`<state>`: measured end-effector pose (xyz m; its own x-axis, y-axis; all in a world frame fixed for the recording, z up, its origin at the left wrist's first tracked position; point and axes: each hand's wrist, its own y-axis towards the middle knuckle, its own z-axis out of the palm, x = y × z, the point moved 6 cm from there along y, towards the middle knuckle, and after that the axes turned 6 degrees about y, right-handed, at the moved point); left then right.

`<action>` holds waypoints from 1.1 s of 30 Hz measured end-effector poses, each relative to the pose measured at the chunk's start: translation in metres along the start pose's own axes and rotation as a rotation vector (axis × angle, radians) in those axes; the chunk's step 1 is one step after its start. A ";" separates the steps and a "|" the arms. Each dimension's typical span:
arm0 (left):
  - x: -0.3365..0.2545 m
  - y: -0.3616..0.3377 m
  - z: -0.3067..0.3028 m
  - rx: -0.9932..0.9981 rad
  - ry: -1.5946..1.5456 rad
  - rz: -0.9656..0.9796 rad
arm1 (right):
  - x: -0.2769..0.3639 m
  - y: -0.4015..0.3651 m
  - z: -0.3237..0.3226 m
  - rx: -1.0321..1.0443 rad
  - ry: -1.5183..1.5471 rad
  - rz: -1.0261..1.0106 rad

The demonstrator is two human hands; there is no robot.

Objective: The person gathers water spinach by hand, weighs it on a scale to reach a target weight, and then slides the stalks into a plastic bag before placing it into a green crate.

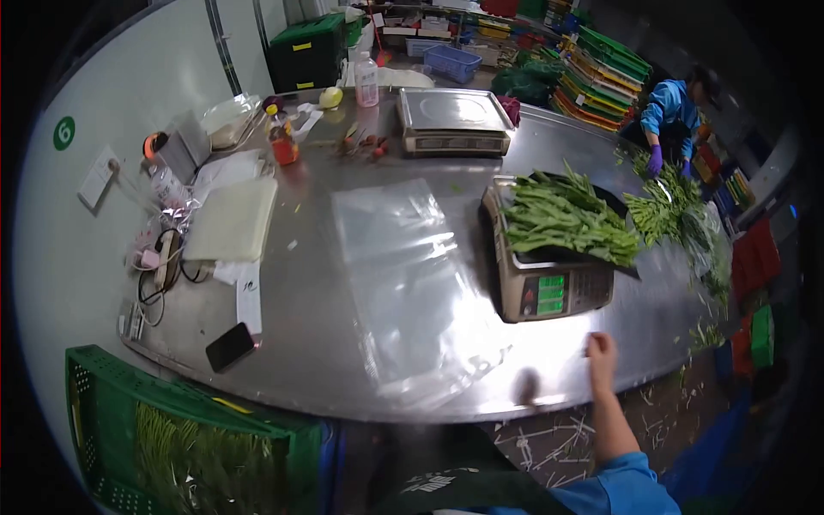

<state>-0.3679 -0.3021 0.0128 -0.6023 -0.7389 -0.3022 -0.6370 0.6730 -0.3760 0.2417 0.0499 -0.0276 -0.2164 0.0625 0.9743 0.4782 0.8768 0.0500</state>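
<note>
My right hand (601, 354) is just above the steel table, in front of a digital scale (524, 296) with a lit green display. Its fingers look curled together, and nothing shows in them. A heap of leafy green vegetables (566, 219) lies on a black tray on that scale. To the left of the scale, clear plastic bags (395, 283) are spread flat on the table. My left hand is outside the view.
A phone (230, 347) lies near the front edge. A green crate (292, 463) of greens stands below. A second scale (455, 116) and bottles, including a pink one (366, 79), are farther back. At right, a co-worker's purple-gloved hand (655, 160) is over loose greens (665, 206).
</note>
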 end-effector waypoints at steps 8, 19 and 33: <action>-0.446 0.130 0.193 0.343 -0.709 0.698 | -0.173 0.256 -0.092 -0.035 -0.109 0.150; -0.607 0.186 0.297 0.666 -1.251 -0.022 | -0.170 0.280 -0.028 0.022 0.156 0.512; -0.505 0.061 0.318 0.884 -1.099 0.047 | -0.140 0.156 -0.098 -0.086 0.085 0.545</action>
<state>0.0502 0.1012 -0.1359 0.3240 -0.6421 -0.6948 0.1276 0.7574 -0.6404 0.4297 0.1315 -0.1347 0.1491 0.4546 0.8782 0.5705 0.6858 -0.4519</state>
